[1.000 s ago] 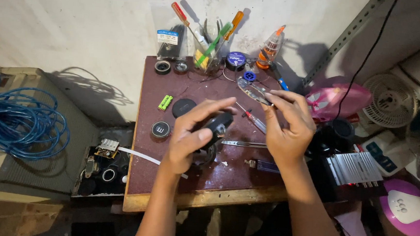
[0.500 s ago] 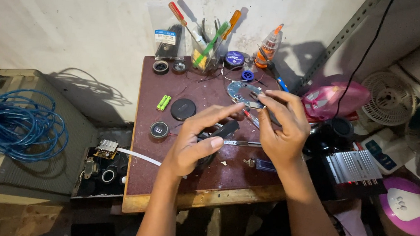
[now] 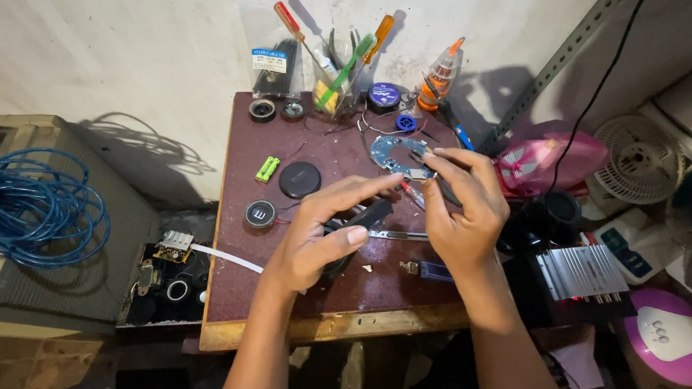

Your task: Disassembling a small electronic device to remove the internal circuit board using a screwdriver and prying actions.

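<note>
Hands (image 3: 392,221) clamped on black gadget (image 3: 360,223) over cluttered maroon table (image 3: 236,292) by white wall (image 3: 131,37).

I count two hands: left (image 3: 311,244), right (image 3: 461,209). On the surface (image 3: 276,286) I see one ring board (image 3: 396,153), two green cells (image 3: 267,168), two black discs (image 3: 300,179) (image 3: 260,213) and two tape rolls (image 3: 262,110) (image 3: 383,97). One blue cable coil (image 3: 21,207) lies to the left.

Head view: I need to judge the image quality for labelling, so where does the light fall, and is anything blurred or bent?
Head view: hard light throws sharp shadows of the screwdrivers onto the wall; the left hand and right hand are sharp, not smeared; the floor below the table is dim; wide-angle bending shows at the edges.
</note>
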